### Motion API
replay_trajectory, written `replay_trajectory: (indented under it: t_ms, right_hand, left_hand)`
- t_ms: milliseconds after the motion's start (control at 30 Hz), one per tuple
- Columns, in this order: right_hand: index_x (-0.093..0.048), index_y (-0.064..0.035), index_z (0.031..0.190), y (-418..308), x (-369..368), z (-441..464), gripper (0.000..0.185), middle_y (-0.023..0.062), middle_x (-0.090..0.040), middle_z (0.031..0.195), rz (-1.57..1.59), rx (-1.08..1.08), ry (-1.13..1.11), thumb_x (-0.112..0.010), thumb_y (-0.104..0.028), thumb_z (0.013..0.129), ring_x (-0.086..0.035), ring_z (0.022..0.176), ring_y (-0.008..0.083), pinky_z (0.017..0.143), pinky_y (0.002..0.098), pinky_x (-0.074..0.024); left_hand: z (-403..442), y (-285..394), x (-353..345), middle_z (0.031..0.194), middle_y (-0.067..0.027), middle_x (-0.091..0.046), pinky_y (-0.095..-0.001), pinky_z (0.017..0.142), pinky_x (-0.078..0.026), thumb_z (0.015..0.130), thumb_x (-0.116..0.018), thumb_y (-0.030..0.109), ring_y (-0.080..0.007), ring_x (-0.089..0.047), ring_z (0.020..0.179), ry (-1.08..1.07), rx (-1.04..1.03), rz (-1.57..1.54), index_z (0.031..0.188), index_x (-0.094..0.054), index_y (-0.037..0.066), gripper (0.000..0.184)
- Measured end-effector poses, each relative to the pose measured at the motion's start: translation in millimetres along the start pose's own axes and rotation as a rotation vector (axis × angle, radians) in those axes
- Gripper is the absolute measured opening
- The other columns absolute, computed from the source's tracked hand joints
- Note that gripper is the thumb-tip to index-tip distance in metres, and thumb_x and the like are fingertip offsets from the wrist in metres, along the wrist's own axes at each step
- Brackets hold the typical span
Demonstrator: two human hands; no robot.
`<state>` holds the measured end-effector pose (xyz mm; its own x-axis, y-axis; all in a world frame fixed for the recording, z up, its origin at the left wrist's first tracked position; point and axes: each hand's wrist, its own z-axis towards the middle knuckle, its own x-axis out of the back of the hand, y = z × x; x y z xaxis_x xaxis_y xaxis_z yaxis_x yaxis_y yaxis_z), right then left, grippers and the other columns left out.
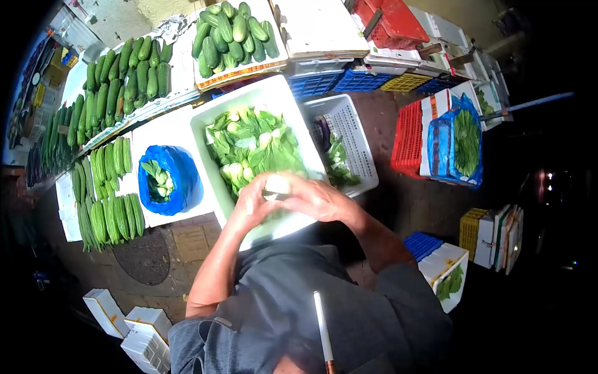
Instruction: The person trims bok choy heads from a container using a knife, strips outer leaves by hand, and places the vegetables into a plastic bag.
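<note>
Both hands meet over the front part of a white foam box (283,100) of leafy green vegetables (240,140). My left hand (251,201) and my right hand (314,198) are closed round a pale, rounded vegetable end (276,185), its white base facing up. Green leaves spread out beyond the fingers, though I cannot tell which belong to the held piece. Left of the box stands a blue plastic bag (180,181) with more pale-stemmed greens (161,182) inside.
Cucumbers (230,37) and long green gourds (115,218) lie at the back and left. A grey-white basket (358,134) with greens stands right of the box. Farther right are a red crate (408,134) and a bagged box of greens (466,143).
</note>
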<state>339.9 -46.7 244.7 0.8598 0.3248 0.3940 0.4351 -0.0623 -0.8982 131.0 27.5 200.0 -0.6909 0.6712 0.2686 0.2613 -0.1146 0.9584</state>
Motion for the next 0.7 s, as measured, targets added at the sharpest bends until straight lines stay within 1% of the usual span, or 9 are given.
replay_trajectory:
  t_ms: [133,233,300,333,433,467,567,600,700]
  right_hand:
    - [-0.034,0.0006,0.148,-7,6,-10,0.07,0.0227,-0.07,0.09,0.005,-0.087,0.009,-0.064,-0.034,0.094,-0.069,0.081,0.0352,0.072,0.042,-0.0505]
    - [-0.037,-0.001,0.147,-5,8,-15,0.067,0.0223,-0.07,0.09,0.028,-0.096,0.026,-0.064,-0.033,0.095,-0.069,0.08,0.0344,0.072,0.0411,-0.0507]
    - [-0.037,-0.0025,0.147,4,10,-14,0.066,0.0219,-0.07,0.088,0.03,-0.038,0.05,-0.063,-0.033,0.095,-0.069,0.079,0.0338,0.071,0.0408,-0.0508]
    - [-0.041,-0.0051,0.146,0,13,-15,0.06,0.0211,-0.069,0.087,0.057,-0.107,0.028,-0.062,-0.032,0.096,-0.068,0.077,0.0335,0.07,0.0406,-0.0504]
    - [-0.044,-0.0059,0.145,10,11,-17,0.056,0.0204,-0.069,0.086,0.036,-0.045,0.099,-0.061,-0.03,0.097,-0.068,0.076,0.033,0.07,0.0406,-0.05]
    - [-0.047,-0.0065,0.143,8,12,-18,0.052,0.0209,-0.069,0.087,0.047,-0.1,0.091,-0.06,-0.029,0.098,-0.068,0.076,0.0323,0.071,0.0411,-0.0497]
    - [-0.048,-0.0058,0.144,16,11,-19,0.052,0.0225,-0.069,0.092,-0.008,-0.045,0.153,-0.061,-0.027,0.098,-0.069,0.08,0.0319,0.073,0.0408,-0.0497]
    - [-0.05,-0.0039,0.142,14,10,-21,0.05,0.0234,-0.07,0.105,0.058,-0.048,0.181,-0.061,-0.024,0.098,-0.069,0.09,0.0295,0.081,0.0382,-0.0505]
    - [-0.05,-0.0011,0.141,19,8,-20,0.05,0.0232,-0.068,0.117,0.136,-0.066,0.19,-0.062,-0.022,0.098,-0.069,0.101,0.0269,0.089,0.0348,-0.0501]
  left_hand:
    - [7,5,-3,0.11,-0.0118,-0.068,-0.036,0.088,-0.054,0.073,-0.083,0.006,-0.0225,-0.066,0.102,-0.064,-0.02,0.064,0.124,-0.058,0.005,0.057]
    - [10,8,-5,0.108,-0.0115,-0.067,-0.0356,0.088,-0.054,0.075,-0.083,0.007,-0.0212,-0.066,0.101,-0.109,0.01,-0.006,0.124,-0.057,0.005,0.055]
    - [13,10,-9,0.107,-0.01,-0.067,-0.0341,0.087,-0.053,0.078,-0.082,0.01,-0.0194,-0.065,0.099,-0.117,0.022,-0.052,0.123,-0.057,0.004,0.052]
    - [14,9,-11,0.107,-0.0095,-0.067,-0.0337,0.087,-0.052,0.079,-0.082,0.012,-0.0189,-0.065,0.099,-0.13,0.033,-0.078,0.123,-0.057,0.004,0.052]
    - [15,11,-11,0.107,-0.0079,-0.067,-0.033,0.088,-0.051,0.081,-0.082,0.017,-0.0175,-0.064,0.1,-0.176,0.075,-0.113,0.125,-0.056,0.005,0.053]
    - [15,12,-12,0.107,-0.0079,-0.068,-0.0332,0.088,-0.051,0.081,-0.082,0.018,-0.0175,-0.064,0.1,-0.169,0.071,-0.12,0.125,-0.056,0.005,0.053]
    - [18,11,-14,0.109,-0.0085,-0.068,-0.0342,0.09,-0.051,0.081,-0.083,0.021,-0.0182,-0.063,0.102,-0.18,0.055,-0.111,0.126,-0.055,0.004,0.055]
    - [18,10,-14,0.11,-0.0089,-0.068,-0.0345,0.091,-0.05,0.081,-0.082,0.022,-0.0186,-0.063,0.103,-0.186,0.055,-0.106,0.126,-0.055,0.004,0.056]
    - [20,12,-14,0.113,-0.0113,-0.068,-0.0362,0.094,-0.05,0.081,-0.082,0.022,-0.0207,-0.064,0.106,-0.203,0.077,-0.072,0.129,-0.054,0.004,0.059]
